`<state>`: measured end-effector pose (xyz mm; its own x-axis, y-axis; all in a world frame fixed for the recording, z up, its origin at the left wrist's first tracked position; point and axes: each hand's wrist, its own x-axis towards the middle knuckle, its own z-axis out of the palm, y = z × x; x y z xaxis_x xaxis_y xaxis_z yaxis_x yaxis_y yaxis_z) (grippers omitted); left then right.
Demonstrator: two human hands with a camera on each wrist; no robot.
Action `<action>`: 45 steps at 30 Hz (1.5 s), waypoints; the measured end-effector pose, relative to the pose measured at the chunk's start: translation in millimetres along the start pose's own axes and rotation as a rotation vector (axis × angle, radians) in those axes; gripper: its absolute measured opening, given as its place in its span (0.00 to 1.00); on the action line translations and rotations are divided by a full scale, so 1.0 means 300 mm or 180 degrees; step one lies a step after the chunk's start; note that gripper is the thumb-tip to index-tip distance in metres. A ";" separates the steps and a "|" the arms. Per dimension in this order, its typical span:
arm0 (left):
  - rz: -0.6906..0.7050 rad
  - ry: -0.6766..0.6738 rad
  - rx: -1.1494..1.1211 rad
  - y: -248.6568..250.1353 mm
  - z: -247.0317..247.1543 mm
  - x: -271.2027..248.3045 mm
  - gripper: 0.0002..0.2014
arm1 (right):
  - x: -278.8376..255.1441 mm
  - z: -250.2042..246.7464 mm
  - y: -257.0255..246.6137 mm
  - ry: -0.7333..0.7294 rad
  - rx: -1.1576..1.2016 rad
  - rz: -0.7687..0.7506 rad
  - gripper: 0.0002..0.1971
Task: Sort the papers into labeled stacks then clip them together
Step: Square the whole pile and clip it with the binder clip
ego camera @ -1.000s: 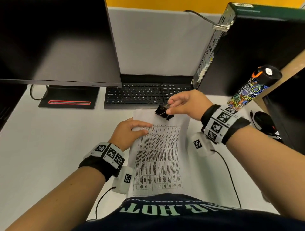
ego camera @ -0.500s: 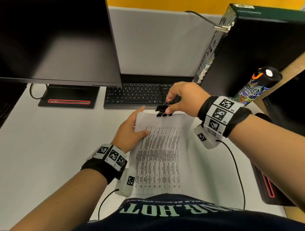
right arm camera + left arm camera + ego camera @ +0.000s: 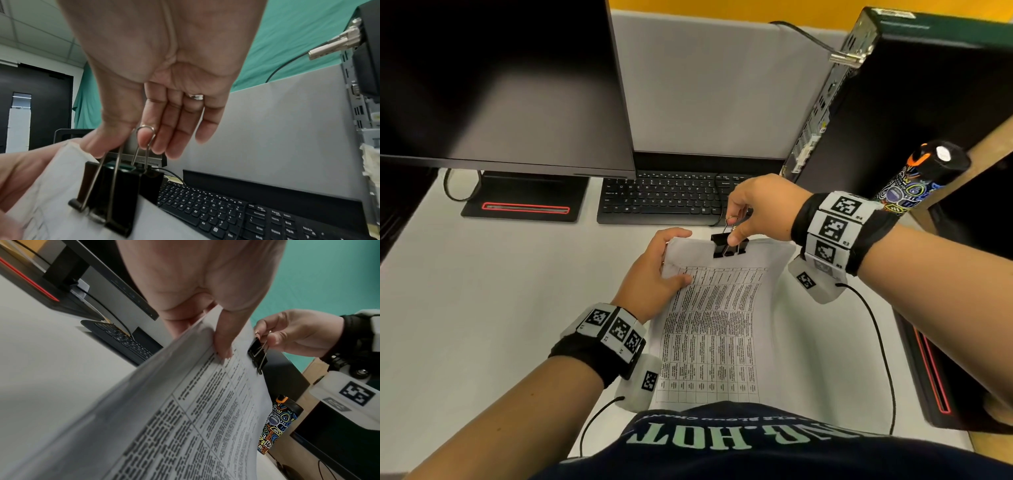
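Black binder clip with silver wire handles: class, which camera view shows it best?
The right wrist view: the black binder clip fills the frame, its handles pinched by the right hand. The head view shows it small on the sheet's top edge; the left wrist view shows it edge-on.

Dark monitor [image 3: 496, 82] back left; black keyboard [image 3: 664, 198] beside it; computer tower [image 3: 914, 102], patterned bottle [image 3: 914, 185] right.
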<state>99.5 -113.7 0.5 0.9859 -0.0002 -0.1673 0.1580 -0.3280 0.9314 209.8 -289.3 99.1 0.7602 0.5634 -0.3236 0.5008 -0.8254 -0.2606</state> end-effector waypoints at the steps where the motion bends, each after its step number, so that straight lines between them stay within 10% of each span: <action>1: 0.0010 0.0007 0.0005 0.001 0.000 -0.003 0.35 | 0.001 0.003 0.006 -0.0011 0.0056 0.0017 0.16; 18: -0.0152 0.0030 -0.0458 -0.015 -0.011 -0.003 0.33 | 0.011 0.037 0.066 -0.0130 0.0707 0.0177 0.15; 27: -0.0264 0.0090 -0.0652 -0.039 -0.026 0.003 0.32 | 0.012 0.041 0.066 -0.0548 0.0643 -0.0006 0.38; 34: -0.0291 0.0137 -0.0769 -0.065 -0.030 0.015 0.24 | -0.025 0.069 0.084 0.0466 0.1479 -0.0157 0.13; 45: -0.0452 0.0069 -0.1233 -0.095 -0.037 0.015 0.19 | -0.073 0.126 0.045 -0.0078 0.0877 -0.0180 0.35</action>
<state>100.2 -94.1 -23.2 0.9531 0.0405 -0.2999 0.2974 0.0566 0.9531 184.3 -311.6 68.2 0.7224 0.6117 -0.3225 0.4082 -0.7536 -0.5152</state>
